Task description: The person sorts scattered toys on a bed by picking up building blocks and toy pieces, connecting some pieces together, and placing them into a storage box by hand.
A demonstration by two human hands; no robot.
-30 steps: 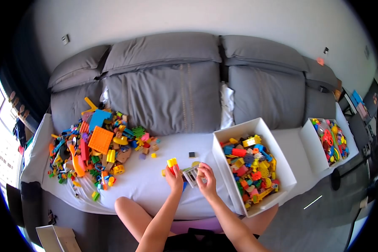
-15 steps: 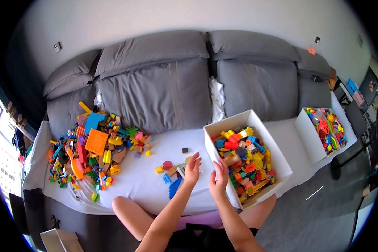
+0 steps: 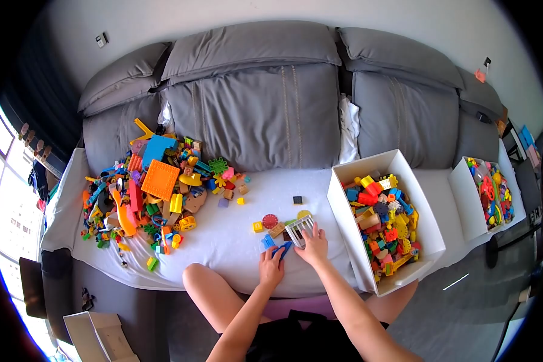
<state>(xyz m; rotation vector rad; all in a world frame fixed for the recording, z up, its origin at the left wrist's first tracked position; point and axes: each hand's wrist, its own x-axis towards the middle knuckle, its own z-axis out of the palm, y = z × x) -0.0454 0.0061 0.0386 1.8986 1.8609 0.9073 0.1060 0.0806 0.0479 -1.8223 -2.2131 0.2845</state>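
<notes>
My left hand is low over the white sheet, its fingertips closed on a flat blue toy piece. Just right of it, my right hand grips the near right edge of a white barred toy frame between thumb and fingers. Around these lie a red scalloped disc, a wooden block, a yellow block, a light blue piece and a yellow round piece partly behind the frame. A small black square rests farther back.
A large toy heap covers the couch's left side. To my right stands a white box full of toy pieces, and a smaller white box sits farther right. Grey cushions line the back. An open carton is at lower left.
Both hands were raised and apart from the toys; they have come down, the left onto the blue piece and the right onto the white frame. The camera view has shifted.
</notes>
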